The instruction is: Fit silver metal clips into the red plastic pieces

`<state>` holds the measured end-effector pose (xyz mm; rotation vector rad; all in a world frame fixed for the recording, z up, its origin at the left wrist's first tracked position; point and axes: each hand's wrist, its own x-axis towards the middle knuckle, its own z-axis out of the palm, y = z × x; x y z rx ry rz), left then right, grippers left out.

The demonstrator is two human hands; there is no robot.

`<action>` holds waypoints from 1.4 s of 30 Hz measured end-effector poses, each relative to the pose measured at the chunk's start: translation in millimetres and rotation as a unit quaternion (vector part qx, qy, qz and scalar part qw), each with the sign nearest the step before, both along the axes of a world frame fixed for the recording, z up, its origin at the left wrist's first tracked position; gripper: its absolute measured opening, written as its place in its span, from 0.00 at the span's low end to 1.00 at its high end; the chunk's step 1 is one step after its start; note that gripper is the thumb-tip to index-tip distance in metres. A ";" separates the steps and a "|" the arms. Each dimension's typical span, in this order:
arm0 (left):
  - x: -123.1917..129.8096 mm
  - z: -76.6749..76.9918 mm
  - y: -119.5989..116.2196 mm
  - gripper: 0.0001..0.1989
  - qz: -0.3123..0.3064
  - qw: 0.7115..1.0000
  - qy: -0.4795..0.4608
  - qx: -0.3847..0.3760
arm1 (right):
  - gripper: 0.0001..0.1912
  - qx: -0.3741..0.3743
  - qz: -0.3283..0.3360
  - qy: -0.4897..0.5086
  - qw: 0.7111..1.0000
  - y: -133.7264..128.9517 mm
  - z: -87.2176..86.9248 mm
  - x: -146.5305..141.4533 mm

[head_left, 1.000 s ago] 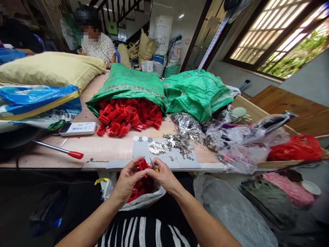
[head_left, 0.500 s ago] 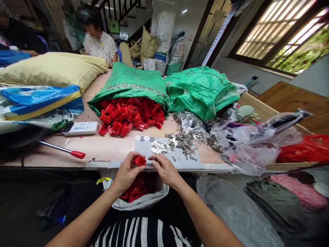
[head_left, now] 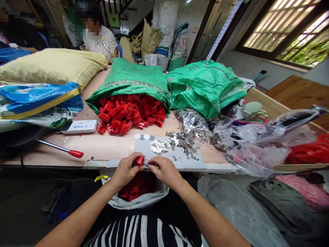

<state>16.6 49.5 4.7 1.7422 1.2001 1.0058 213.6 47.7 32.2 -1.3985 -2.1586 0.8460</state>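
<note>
My left hand (head_left: 125, 173) pinches a small red plastic part (head_left: 139, 160) above the table's front edge. Closed around a thin metal tool (head_left: 146, 164), my right hand (head_left: 166, 169) brings its tip against the red part or very close to it; most of the tool is hidden by the fingers. Below both hands, a white bag (head_left: 150, 201) on my lap holds more red parts (head_left: 135, 190). Just beyond the hands, small flat silvery metal pieces (head_left: 159, 146) lie on a grey sheet (head_left: 143, 148).
A green sack (head_left: 138, 77) spills red plastic parts (head_left: 123, 116) onto the table. Bagged metal pieces (head_left: 191, 123) lie near a second green sack (head_left: 205, 85). A white device (head_left: 79, 126) and a red-tipped lever (head_left: 75, 153) are at left. Another person (head_left: 101, 43) sits across.
The right hand has brought the metal tool's tip to the red part, and the fingers have closed further around the tool. The left hand has turned the part slightly. The view has shifted a little.
</note>
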 end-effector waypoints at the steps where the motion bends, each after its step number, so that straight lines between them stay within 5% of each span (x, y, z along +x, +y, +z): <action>1: -0.1 -0.4 0.4 0.16 0.002 1.000 -0.012 -0.011 | 0.06 0.003 0.000 0.006 1.000 0.6 -0.5 0.1; 9: -1.4 1.3 0.7 0.19 -0.041 0.965 -0.192 -0.171 | 0.07 0.040 -0.005 0.050 0.998 4.1 -8.7 0.3; 20: -7.5 8.7 1.2 0.19 -0.083 0.936 -0.273 -0.207 | 0.05 0.027 -0.005 0.072 0.997 10.6 -8.6 -6.6; 31: -3.6 -3.5 -0.6 0.17 -0.033 0.994 -0.081 -0.070 | 0.07 0.022 0.027 0.013 0.999 -5.1 -2.4 13.4; 42: 0.2 -6.1 -0.3 0.19 -0.012 1.000 -0.026 0.002 | 0.07 0.034 0.051 -0.053 0.997 -3.9 -2.5 8.2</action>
